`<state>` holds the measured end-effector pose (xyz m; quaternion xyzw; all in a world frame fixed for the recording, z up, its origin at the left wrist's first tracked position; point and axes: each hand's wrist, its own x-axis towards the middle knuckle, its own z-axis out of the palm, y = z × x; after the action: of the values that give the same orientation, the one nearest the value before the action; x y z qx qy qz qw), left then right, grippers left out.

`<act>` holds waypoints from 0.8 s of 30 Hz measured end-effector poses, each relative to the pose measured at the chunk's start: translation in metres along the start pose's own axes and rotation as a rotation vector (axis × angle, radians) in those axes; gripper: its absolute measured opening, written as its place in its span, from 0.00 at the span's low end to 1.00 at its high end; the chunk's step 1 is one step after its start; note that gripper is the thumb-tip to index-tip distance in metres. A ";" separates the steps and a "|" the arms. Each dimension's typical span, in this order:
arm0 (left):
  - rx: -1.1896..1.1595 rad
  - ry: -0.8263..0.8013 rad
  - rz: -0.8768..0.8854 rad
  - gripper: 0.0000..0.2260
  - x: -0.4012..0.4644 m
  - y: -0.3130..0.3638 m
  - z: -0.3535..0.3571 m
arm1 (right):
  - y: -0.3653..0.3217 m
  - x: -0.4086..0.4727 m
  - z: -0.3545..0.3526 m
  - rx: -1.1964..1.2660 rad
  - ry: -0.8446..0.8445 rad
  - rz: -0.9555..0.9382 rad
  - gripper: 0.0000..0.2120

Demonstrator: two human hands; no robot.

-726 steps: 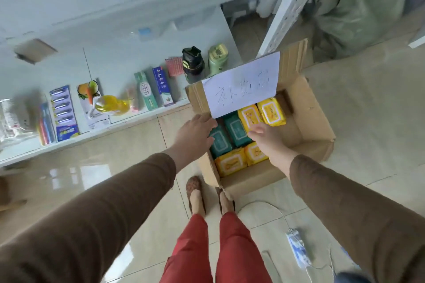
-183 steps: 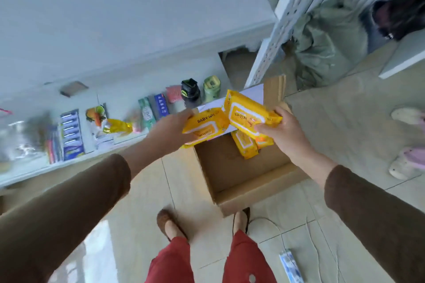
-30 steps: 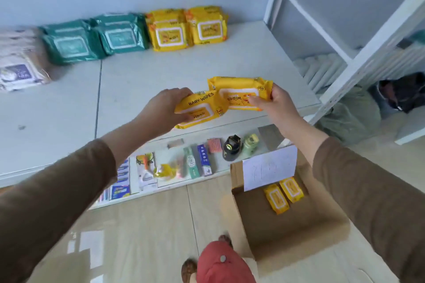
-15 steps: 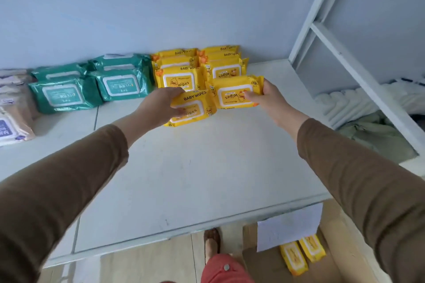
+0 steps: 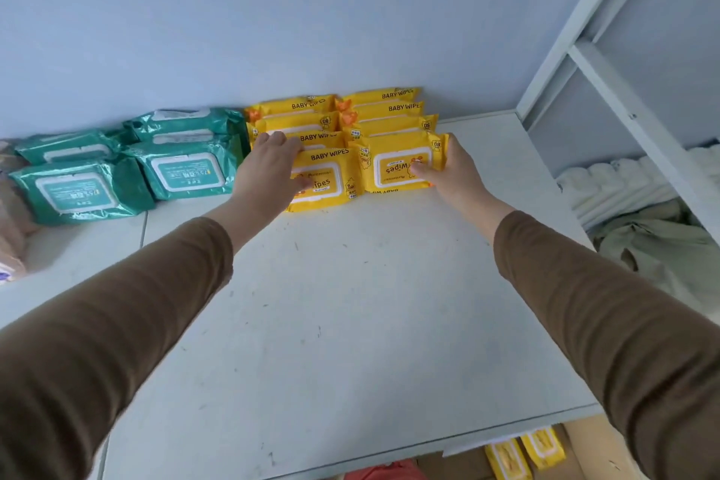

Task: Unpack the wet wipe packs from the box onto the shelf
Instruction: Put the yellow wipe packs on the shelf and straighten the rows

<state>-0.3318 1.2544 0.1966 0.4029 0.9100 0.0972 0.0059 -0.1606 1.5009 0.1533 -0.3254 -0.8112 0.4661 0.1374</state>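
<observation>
A white shelf (image 5: 350, 323), scuffed with small dark marks, runs back to a pale blue wall (image 5: 272, 12). A white rack frame (image 5: 607, 62) stands at the right, with folded white cloth (image 5: 623, 179) behind it.

Against the wall, yellow wipe packs stand in two rows (image 5: 339, 117), with green wipe packs (image 5: 128, 164) just to their left. The left hand (image 5: 269, 171) lies over the left end of the front yellow pack (image 5: 331, 179), fingers (image 5: 278, 140) stretched across its top edge and thumb on its face, holding it down on the shelf. The right hand (image 5: 454, 171) grips the neighbouring yellow pack (image 5: 397, 164) at its right end, thumb on the label and the fingers curled behind. That pack stands upside down, its print inverted. The two packs touch side by side in front of the rows.

Below the shelf edge, two more yellow packs (image 5: 524, 450) lie in the box (image 5: 584, 444), which is mostly cut off. A beige bag (image 5: 9, 222) at the far left is cropped and hard to make out.
</observation>
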 end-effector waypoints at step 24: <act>-0.233 0.153 0.271 0.22 -0.247 0.122 0.017 | 0.016 -0.320 -0.024 -0.234 0.261 -0.142 0.19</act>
<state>-0.0747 1.1558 0.1856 0.5098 0.8278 0.2324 -0.0297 0.0988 1.3122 0.1782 -0.3387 -0.8560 0.3116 0.2355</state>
